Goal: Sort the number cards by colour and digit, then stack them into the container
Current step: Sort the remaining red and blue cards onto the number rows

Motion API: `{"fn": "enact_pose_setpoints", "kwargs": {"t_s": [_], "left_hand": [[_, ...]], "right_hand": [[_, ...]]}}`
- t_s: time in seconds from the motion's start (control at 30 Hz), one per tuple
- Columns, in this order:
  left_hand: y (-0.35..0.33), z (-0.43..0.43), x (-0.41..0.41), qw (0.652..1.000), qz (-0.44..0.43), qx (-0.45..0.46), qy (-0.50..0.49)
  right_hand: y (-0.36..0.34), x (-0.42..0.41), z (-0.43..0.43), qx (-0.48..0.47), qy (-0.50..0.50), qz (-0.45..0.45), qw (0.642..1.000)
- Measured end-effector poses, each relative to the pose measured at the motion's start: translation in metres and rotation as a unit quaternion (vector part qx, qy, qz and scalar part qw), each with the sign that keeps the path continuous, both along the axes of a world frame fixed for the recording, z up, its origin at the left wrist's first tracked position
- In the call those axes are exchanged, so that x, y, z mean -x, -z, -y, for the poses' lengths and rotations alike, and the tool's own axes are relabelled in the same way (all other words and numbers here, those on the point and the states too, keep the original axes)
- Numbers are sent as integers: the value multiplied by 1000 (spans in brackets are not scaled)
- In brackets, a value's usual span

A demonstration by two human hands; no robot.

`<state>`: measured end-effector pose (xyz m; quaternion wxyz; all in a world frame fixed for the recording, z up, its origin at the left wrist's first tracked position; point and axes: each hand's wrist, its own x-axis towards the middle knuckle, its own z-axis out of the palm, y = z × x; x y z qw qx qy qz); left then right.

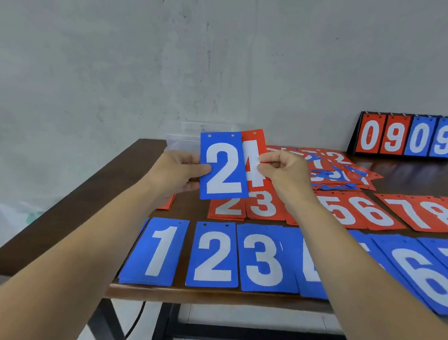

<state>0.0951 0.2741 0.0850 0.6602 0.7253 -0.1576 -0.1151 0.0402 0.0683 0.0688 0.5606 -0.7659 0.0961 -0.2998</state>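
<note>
Left hand (pixel 182 170) pinches blue 2 card (pixel 224 167); right hand (pixel 285 172) pinches red 4 card (pixel 254 156) tucked behind it, both raised over the table (pixel 78 211). Sorted rows lie below, unsorted pile (pixel 336 171) far right, clear container (pixel 185 136) behind. Risk: overlapped cards slipping together and landing on the wrong pile.

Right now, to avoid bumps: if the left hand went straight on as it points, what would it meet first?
Probably the red 4 card in the right hand, behind the blue 2 card the left hand grips; the clear container sits farther back, depth unclear.
</note>
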Motion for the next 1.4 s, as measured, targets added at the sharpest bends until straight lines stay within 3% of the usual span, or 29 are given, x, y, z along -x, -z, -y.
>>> {"fn": "enact_pose_setpoints", "kwargs": {"t_s": [0.47,0.67,0.9,1.1,1.3,1.4], "left_hand": [[41,-20,51,991,9,-130,11],[54,-17,62,977,51,-208,-21],[69,-7,65,889,171,-417,-79],[75,2,68,814,180,-539,-125],[74,11,74,777,195,-579,-152],[74,11,72,779,209,-570,-157]], "right_hand": [[18,55,33,-7,82,-60,995],[23,64,64,-3,121,-68,990],[30,55,97,36,164,-115,979],[44,38,109,36,146,-157,976],[57,18,115,109,126,-205,964],[60,13,116,171,127,-238,948]]}}
